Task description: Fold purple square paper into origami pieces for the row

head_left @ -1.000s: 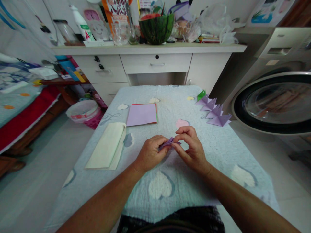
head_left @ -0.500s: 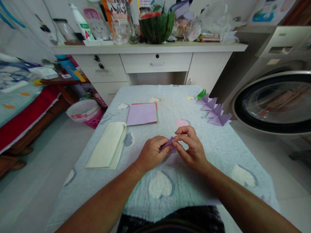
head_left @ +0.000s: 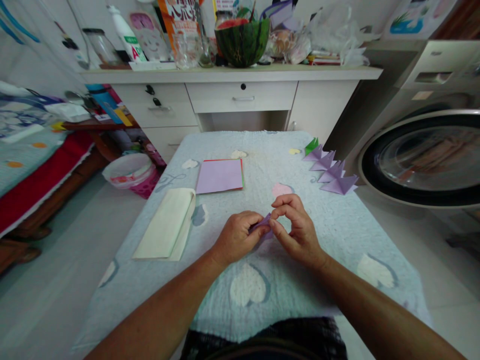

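Observation:
A small folded purple paper piece [head_left: 263, 223] is pinched between both my hands over the middle of the table. My left hand [head_left: 236, 237] grips its left side with curled fingers. My right hand [head_left: 296, 230] pinches its right tip between thumb and forefinger. Most of the paper is hidden by my fingers. A stack of square coloured paper [head_left: 220, 176] with a purple sheet on top lies further back. A row of finished purple folded pieces [head_left: 330, 170] sits at the table's right edge, with a green one [head_left: 311, 145] at its far end.
The table wears a light blue cloth with heart shapes [head_left: 210, 300]. A cream folded sheet [head_left: 167, 225] lies at the left. A washing machine door [head_left: 423, 157] stands right, a desk with half a watermelon [head_left: 242, 42] behind, a basin [head_left: 129, 172] on the floor left.
My hands have closed in on each other a little, and less of the purple paper shows between my fingers. Everything else on the table is as before.

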`<state>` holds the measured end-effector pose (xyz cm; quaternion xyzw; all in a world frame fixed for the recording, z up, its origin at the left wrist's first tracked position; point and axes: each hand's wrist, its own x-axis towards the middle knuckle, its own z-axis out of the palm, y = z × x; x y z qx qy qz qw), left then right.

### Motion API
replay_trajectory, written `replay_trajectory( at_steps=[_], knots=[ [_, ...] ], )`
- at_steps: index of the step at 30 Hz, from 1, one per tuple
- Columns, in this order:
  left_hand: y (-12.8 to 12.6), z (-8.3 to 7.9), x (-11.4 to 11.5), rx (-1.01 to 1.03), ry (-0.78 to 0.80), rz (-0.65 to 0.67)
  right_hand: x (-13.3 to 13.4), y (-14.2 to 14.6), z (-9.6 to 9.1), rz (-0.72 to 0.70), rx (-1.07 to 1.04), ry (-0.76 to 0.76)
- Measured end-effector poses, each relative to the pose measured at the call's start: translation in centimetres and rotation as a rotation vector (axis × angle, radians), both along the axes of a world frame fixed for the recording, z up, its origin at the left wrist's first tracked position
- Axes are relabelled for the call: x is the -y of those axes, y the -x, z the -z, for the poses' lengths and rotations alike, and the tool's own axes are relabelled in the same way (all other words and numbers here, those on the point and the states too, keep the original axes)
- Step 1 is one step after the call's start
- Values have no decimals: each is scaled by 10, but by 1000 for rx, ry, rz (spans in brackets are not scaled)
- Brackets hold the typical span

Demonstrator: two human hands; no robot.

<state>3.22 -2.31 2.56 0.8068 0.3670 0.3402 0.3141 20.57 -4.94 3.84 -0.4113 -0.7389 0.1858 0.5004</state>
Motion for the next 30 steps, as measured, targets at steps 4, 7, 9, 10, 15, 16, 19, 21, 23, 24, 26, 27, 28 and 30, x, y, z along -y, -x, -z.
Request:
replay_trajectory(
  at_steps=[4,7,9,10,15,16,19,21,23,24,26,27,28,30],
  knots=[
    [-1,0,0,20,47,10,0,0,0,-6,-5,2],
    [-1,1,-1,35,85,14,-1,-1,0,-6,-5,11],
    [-1,2,-1,37,100,17,-1,-1,1,-7,-11,14],
    [-1,2,0,41,107,20,-1,-1,0,-8,-14,15],
    [-1,2,0,65,132,44,0,-1,-2,-21,-14,31],
    [-1,2,0,64,136,47,0,-1,-2,-21,-10,34],
    [0,2,0,58,145,51,0,-2,-3,-14,-1,36],
    [0,1,0,58,148,54,0,-1,-3,-8,-2,34],
    [0,1,0,60,149,64,-1,-1,-3,-4,-4,31],
    [0,1,0,61,148,68,-1,-1,-3,-2,-7,28],
    [0,1,0,64,142,75,-2,0,-3,1,-12,24],
    [0,1,0,65,138,76,-2,0,-3,2,-16,22],
    [0,1,0,65,134,77,-2,0,-3,2,-18,24],
    [0,2,-1,66,130,84,-3,0,-3,0,-19,28]
  ],
)
